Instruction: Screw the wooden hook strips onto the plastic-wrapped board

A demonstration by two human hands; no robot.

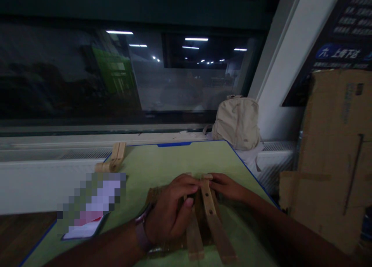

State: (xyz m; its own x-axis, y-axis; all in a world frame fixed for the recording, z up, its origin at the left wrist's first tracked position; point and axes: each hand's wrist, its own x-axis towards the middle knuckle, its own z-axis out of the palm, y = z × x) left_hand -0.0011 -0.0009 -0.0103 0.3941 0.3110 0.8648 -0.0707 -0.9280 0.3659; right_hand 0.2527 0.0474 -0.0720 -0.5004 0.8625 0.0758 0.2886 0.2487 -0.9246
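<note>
Green tabletop (157, 160) beneath, left hand (174, 207) arched, gripping one wooden bar (194, 236), right hand (228, 187) low, pinching a drilled bar (209, 203).

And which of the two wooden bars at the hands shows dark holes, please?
The right bar, beside the right hand: two dark holes show. The left bar shows none, but the left hand partly covers it.

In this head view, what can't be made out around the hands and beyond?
In the head view:
Left wooden bar: partly hidden by the left hand.
Right hand: fingertips partly hidden by the right wooden bar.
Brown item beneath: partly covered by bars and left hand.
Flat item: mostly masked by pixel blocks.
Poster: small text blurred, cut off by the right edge.
</note>
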